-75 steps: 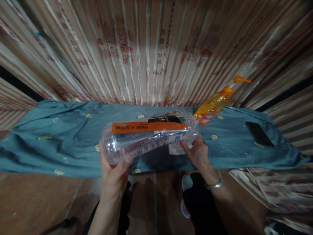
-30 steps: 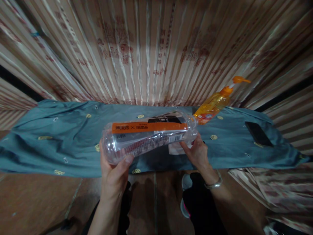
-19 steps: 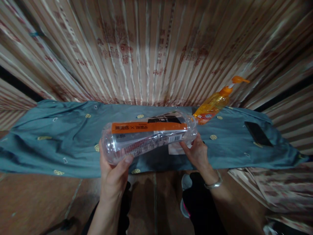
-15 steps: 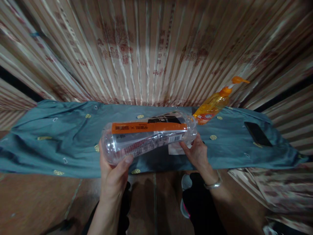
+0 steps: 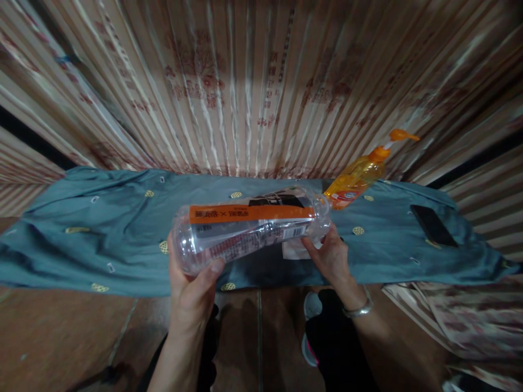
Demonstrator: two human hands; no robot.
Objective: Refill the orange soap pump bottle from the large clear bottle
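A large clear plastic bottle [image 5: 249, 226] with an orange-striped label lies on its side in the air above a table. My left hand [image 5: 192, 286] grips its base end, thumb pressed on the rim. My right hand [image 5: 333, 258] is closed around the neck end, its fingers hidden behind the bottle. Below the neck, a small white paper or packet [image 5: 291, 250] rests on the blue-green cloth [image 5: 102, 228]. An orange pump bottle [image 5: 359, 173] stands just beyond the clear bottle's neck.
A dark phone [image 5: 433, 224] lies on the cloth at the right. A pleated patterned curtain [image 5: 253, 81] hangs right behind the table. My legs and a shoe [image 5: 311, 305] show above the brown tiled floor [image 5: 61, 337]. Patterned fabric [image 5: 457, 316] lies at lower right.
Almost nothing differs; the view shifted very slightly, and both hands keep the same hold on the clear bottle.
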